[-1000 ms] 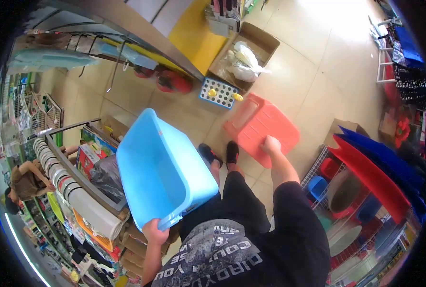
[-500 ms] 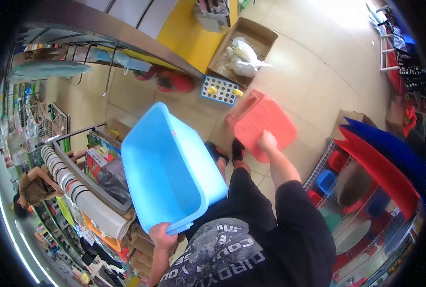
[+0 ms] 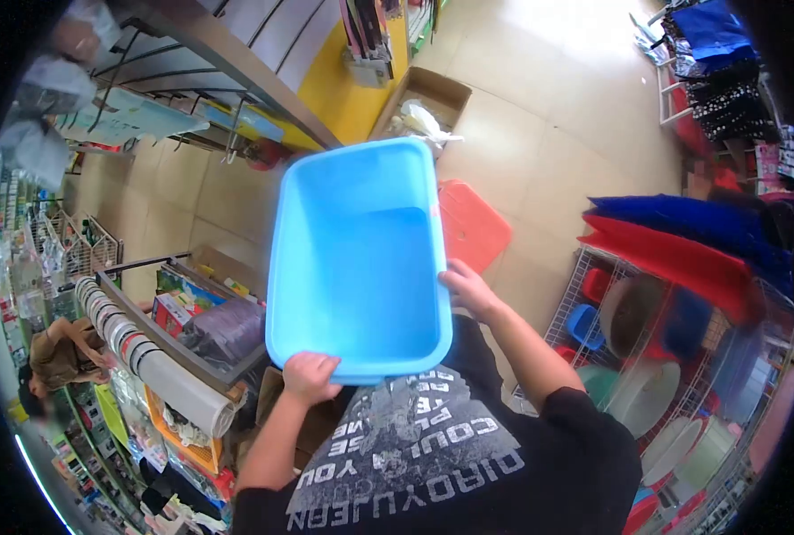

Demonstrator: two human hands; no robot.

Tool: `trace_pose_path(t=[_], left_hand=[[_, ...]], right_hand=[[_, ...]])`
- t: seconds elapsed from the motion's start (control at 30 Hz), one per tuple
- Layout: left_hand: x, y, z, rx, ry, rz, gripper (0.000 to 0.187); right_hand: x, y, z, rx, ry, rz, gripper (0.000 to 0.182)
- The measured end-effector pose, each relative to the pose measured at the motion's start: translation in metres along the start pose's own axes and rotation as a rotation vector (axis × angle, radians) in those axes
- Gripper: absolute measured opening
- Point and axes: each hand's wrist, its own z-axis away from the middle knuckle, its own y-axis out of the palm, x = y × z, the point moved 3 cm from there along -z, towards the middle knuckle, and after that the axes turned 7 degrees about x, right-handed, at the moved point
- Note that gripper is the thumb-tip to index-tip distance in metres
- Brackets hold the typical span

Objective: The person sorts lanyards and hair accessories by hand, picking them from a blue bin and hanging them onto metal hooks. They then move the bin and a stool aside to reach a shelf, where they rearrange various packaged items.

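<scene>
A large light-blue plastic tub (image 3: 352,267) is tilted in front of my body, its hollow inside turned toward me with nothing lying in it. My left hand (image 3: 310,376) is closed over the rim at the near left corner. On the opposite side, my right hand (image 3: 470,287) grips the tub's right edge, its fingertips partly hidden by the wall. Beyond that edge a red plastic stool (image 3: 475,230) stands on the floor, half covered by the tub.
An open cardboard box (image 3: 437,94) with white plastic bags sits ahead on the tiled floor. A wire rack (image 3: 553,334) of basins stands at the right. To the left is a cart (image 3: 169,325) with rolls, and another person (image 3: 67,352) is beyond it.
My right hand has left the red stool and taken hold of the tub's right edge. The tub has swung to the right and more upright, now covering part of the stool.
</scene>
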Motion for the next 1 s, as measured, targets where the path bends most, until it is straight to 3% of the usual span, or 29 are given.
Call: trace_pose_path(t=[0.07, 0.13, 0.3, 0.33, 0.43, 0.5, 0.6, 0.83, 0.93, 1.0], left_hand=[[0.003, -0.005, -0.024, 0.034, 0.092, -0.022, 0.035], [-0.001, -0.015, -0.051, 0.080, 0.192, -0.049, 0.033], [0.000, -0.012, -0.124, 0.124, 0.328, -0.123, 0.031], [-0.007, -0.017, -0.139, 0.041, 0.346, -0.096, 0.024], [-0.001, 0.012, -0.159, 0.106, 0.284, -0.129, 0.034], [-0.002, 0.021, -0.160, 0.216, 0.221, -0.197, 0.055], [0.006, 0.024, -0.149, 0.281, 0.191, -0.099, 0.063], [0.097, 0.072, -0.096, 0.326, -0.108, 0.212, 0.056], [0.115, 0.070, -0.057, 0.336, -0.244, 0.271, 0.052], [0.135, 0.068, -0.026, 0.313, -0.400, 0.302, 0.050]], right_hand=[[0.002, 0.000, 0.013, -0.073, -0.111, 0.069, 0.057], [-0.011, -0.022, 0.014, -0.201, -0.352, 0.220, 0.059], [-0.019, -0.051, 0.045, -0.371, -0.396, -0.026, 0.055], [-0.028, -0.062, 0.042, -0.404, -0.443, -0.088, 0.054], [-0.043, -0.083, 0.035, -0.480, -0.534, -0.176, 0.053], [-0.058, -0.095, 0.027, -0.529, -0.575, -0.200, 0.053], [-0.096, -0.127, 0.022, -0.751, -0.549, -0.209, 0.053], [-0.170, -0.223, 0.061, -0.983, -0.427, -0.316, 0.052], [-0.239, -0.278, 0.067, -1.079, -0.327, -0.318, 0.043], [-0.270, -0.312, 0.063, -1.243, -0.209, -0.065, 0.038]])
